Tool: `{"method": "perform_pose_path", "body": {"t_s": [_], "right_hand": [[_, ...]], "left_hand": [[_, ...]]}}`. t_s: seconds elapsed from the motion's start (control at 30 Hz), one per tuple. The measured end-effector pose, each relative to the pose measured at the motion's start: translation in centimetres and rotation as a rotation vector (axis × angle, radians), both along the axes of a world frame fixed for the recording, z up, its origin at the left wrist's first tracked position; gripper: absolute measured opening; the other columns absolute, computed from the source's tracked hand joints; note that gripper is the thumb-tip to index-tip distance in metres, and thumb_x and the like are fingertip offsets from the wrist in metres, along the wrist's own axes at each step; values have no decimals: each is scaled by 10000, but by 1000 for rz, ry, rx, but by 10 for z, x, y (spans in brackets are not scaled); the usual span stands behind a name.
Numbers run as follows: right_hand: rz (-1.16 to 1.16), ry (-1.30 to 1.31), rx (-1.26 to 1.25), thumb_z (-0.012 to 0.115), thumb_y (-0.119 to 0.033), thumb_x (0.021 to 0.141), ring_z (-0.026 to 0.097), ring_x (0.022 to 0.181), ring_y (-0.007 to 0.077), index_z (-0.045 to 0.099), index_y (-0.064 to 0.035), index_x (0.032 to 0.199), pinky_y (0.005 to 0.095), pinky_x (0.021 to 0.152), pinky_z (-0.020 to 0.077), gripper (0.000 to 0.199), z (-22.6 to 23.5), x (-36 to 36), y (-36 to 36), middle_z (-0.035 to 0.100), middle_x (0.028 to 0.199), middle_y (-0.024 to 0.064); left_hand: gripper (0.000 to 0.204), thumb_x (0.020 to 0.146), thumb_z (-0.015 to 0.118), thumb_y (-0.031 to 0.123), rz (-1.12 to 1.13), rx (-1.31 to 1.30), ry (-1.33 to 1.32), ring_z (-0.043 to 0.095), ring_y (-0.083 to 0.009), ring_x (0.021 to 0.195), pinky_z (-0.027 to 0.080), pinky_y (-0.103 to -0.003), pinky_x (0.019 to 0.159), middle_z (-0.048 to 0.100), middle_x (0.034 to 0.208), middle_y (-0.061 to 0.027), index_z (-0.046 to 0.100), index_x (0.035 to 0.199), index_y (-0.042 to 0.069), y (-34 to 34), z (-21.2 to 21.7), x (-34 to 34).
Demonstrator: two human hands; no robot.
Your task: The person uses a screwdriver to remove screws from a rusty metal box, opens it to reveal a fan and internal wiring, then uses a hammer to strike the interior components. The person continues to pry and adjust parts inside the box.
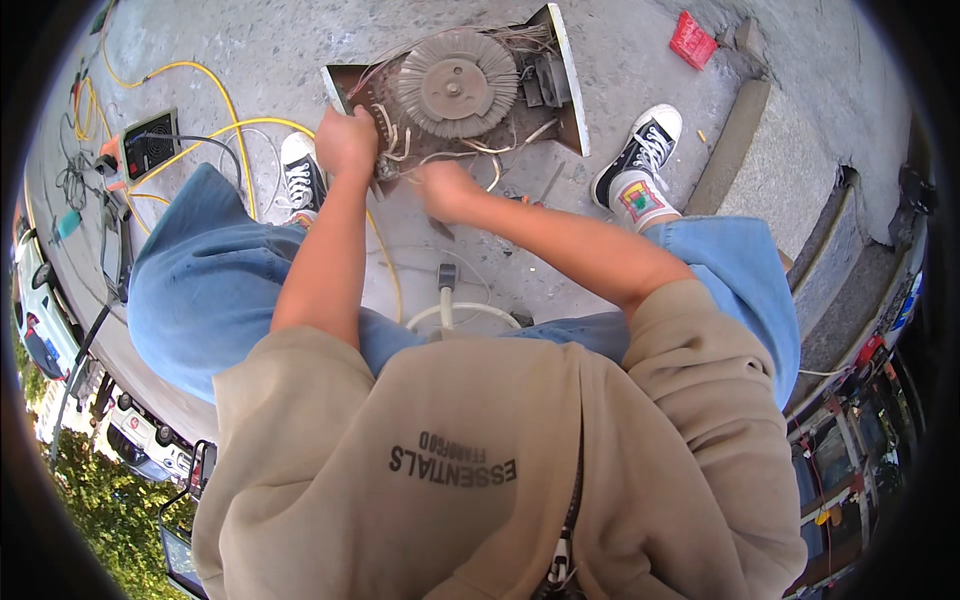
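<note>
On the ground in front of me lies an opened metal housing (568,80) with upright side panels. A round grey finned part (456,85) sits in its middle, with thin wires along the back. My left hand (347,142) is closed around the near left panel of the housing. Pale loose wires (398,140) hang just right of that hand. My right hand (448,192) is closed in front of the housing's near edge, beside the wires. Whatever is inside its fingers is hidden. A dark block-shaped component (547,80) is mounted at the housing's right side.
My sneakers (300,172) stand either side of the housing. Between my legs is a pale-framed stool (447,300). A yellow cable (225,100) runs past an orange-and-black device (148,148) at left. A red object (692,40) lies far right, near stone steps (770,170).
</note>
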State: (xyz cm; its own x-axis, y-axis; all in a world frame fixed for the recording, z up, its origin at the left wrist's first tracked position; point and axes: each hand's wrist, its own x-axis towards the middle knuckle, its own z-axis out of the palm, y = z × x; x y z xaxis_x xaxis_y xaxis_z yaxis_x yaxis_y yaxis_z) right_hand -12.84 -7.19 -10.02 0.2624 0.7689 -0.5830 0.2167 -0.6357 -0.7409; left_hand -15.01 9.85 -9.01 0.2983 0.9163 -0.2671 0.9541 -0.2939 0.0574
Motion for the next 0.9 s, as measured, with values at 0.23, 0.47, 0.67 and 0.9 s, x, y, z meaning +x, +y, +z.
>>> {"method": "perform_pose_path", "body": {"t_s": [0.23, 0.47, 0.67, 0.9], "right_hand": [[32, -12, 50, 661, -158, 842, 657, 900, 420, 647, 33, 856, 496, 806, 513, 192, 9, -1, -6, 670, 882, 256], [-47, -112, 115, 614, -209, 890, 645, 898, 406, 658, 4, 909, 502, 844, 503, 219, -6, -9, 0, 682, 899, 218], [16, -280, 34, 610, -196, 893, 634, 970, 387, 665, 9, 925, 489, 875, 506, 215, -14, -30, 5, 685, 971, 215], [78, -323, -84, 712, -306, 768, 661, 931, 361, 714, -23, 915, 462, 884, 495, 320, 6, -32, 2, 702, 950, 201]], "left_hand": [[392, 849, 648, 376, -3, -31, 4, 686, -396, 926, 538, -501, 793, 715, 973, -203, 674, 1064, 49, 1, 1, -5], [371, 855, 634, 363, -38, 6, -32, 689, -401, 888, 541, -502, 768, 715, 936, -211, 675, 1032, 39, 0, 0, -3], [344, 849, 634, 353, -23, -9, -29, 694, -397, 879, 545, -500, 762, 718, 918, -205, 679, 1010, 52, -1, 0, -1], [341, 849, 628, 347, -17, -4, -46, 694, -392, 887, 546, -498, 767, 719, 927, -200, 682, 1019, 57, -1, -3, -3]]}}
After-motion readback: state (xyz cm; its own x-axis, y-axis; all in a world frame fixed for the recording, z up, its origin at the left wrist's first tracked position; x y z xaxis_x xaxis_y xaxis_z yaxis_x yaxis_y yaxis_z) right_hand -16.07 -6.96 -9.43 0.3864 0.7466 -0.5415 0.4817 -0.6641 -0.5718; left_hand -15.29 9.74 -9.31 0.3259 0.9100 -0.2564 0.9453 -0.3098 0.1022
